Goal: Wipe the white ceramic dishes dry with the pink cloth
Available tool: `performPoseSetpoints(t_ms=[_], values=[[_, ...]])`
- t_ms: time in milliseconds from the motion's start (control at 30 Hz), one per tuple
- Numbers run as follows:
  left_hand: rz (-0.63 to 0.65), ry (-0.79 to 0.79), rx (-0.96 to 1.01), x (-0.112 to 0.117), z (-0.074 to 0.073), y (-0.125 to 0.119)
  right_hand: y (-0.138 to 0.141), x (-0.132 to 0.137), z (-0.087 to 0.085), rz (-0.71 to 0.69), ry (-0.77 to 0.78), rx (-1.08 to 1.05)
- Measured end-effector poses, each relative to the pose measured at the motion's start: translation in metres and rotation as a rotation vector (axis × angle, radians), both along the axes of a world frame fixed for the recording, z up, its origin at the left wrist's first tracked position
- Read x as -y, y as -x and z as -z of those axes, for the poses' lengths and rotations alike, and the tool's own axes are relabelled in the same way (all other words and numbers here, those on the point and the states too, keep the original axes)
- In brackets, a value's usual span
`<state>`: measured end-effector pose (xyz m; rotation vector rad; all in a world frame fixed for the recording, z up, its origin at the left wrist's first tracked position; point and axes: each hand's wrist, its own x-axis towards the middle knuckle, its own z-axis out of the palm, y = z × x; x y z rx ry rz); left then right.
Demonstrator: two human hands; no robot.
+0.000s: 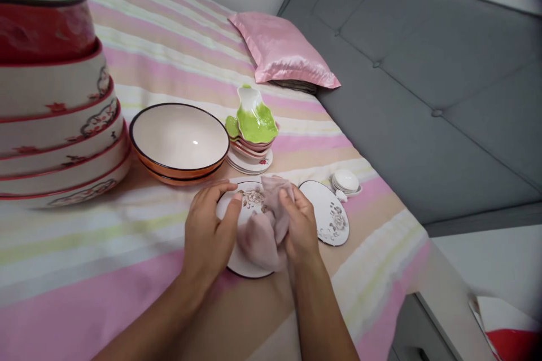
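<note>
A white plate (253, 198) with a brown flower print and a dark rim is in front of me, low over the striped bedspread. My left hand (209, 225) grips its left edge, thumb along the rim. In my right hand (301, 223) is a bunched pinkish cloth (265, 240), pinched between thumb and fingers. Part of the cloth hangs over the plate and hides much of its middle and right side. Just right of my right hand lies a second flower-printed plate (332, 217), flat on the bed.
A tall stack of red-rimmed bowls (55, 135) stands at the left. Beside it are orange bowls (180, 138), then green leaf-shaped dishes (256, 118) on small plates (252, 166). Small white dishes (346, 181) sit near the bed's right edge. A pink pillow (283, 51) rests by the grey headboard (406, 90).
</note>
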<state>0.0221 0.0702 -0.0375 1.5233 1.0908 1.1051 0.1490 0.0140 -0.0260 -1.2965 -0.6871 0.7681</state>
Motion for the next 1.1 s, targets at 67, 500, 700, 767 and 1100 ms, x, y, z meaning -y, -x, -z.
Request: performPoseSetpoints(t_ms=[67,500,700,767,1100], values=[[0.039,-0.176,-0.100,0.002,-0.002,0.001,-0.002,0.000,-0.002,-0.014,-0.052,-0.210],[0.524,-0.087,-0.161,0.011,-0.005,-0.002,-0.021,0.010,-0.008,-0.017,-0.091,-0.100],[0.516,0.050,-0.022,0.010,-0.008,-0.002,-0.019,0.004,-0.010,0.057,-0.185,-0.101],[0.522,0.145,0.090,0.009,-0.011,-0.002,-0.018,0.003,-0.010,0.062,-0.212,-0.125],[0.525,0.760,0.606,0.008,-0.027,0.000,-0.017,0.002,-0.003,-0.080,-0.054,-0.090]])
